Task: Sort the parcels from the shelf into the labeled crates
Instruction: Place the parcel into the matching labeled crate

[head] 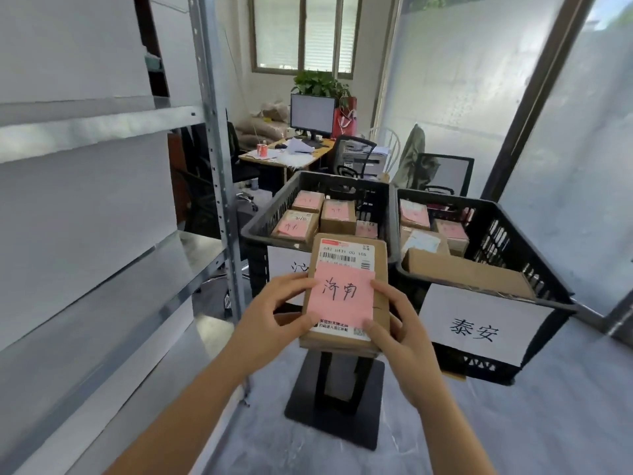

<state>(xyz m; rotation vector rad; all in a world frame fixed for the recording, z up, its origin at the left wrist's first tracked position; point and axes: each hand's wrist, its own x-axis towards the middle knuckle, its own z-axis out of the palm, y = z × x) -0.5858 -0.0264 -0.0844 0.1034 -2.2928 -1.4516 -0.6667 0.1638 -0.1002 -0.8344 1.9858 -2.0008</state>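
Observation:
A brown cardboard parcel [346,289] with a shipping label and a pink note reading 济南 is held up in front of me. My left hand [274,315] grips its left edge and my right hand [397,329] grips its lower right corner. Behind it stands a black crate [260,231] holding several parcels with pink notes; its white label is mostly hidden by the parcel. To the right stands a second black crate [513,234] with a white label reading 泰安 [474,329], holding several parcels.
A metal shelf unit [212,138] with grey shelves fills the left side. The left crate rests on a black stand [337,406]. Behind the crates are a desk with a monitor [312,114] and office chairs [356,159]. White panels line the right.

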